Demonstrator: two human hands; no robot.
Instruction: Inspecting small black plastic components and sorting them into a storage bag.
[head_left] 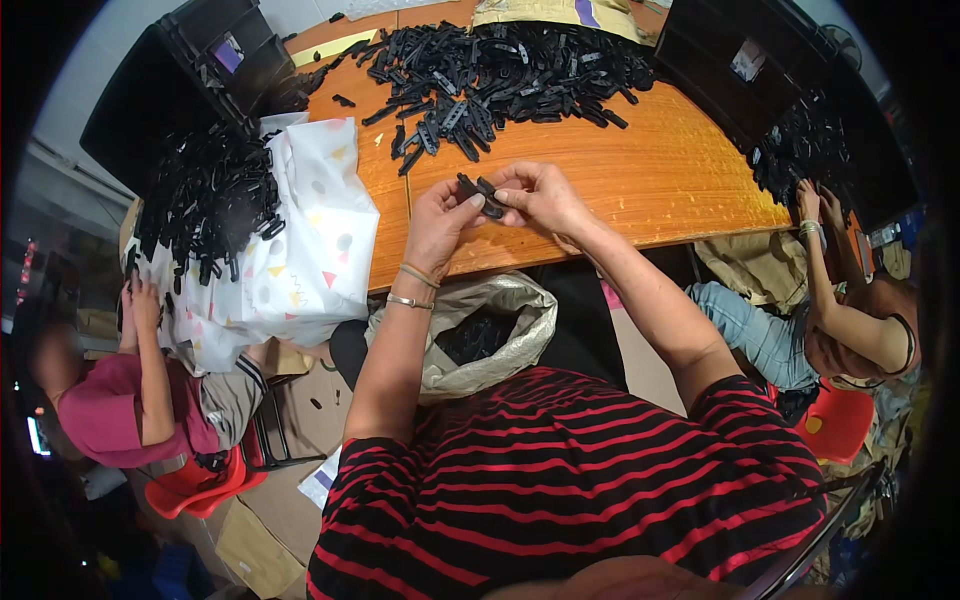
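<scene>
Over the near edge of the wooden table, my two hands meet around small black plastic parts. My left hand pinches a slim black piece between thumb and fingers. Opposite it, my right hand grips a black piece against the left one; whether the two are joined I cannot tell. Beyond my hands spreads a large heap of black plastic parts. Below, in front of my body, an open woven sack holds more dark pieces, partly in shadow.
Large black crates tilt at the left and another black crate at the right, both beside piles of parts. A patterned white sheet covers the left table side. A person in maroon sits left, another person right, both handling parts.
</scene>
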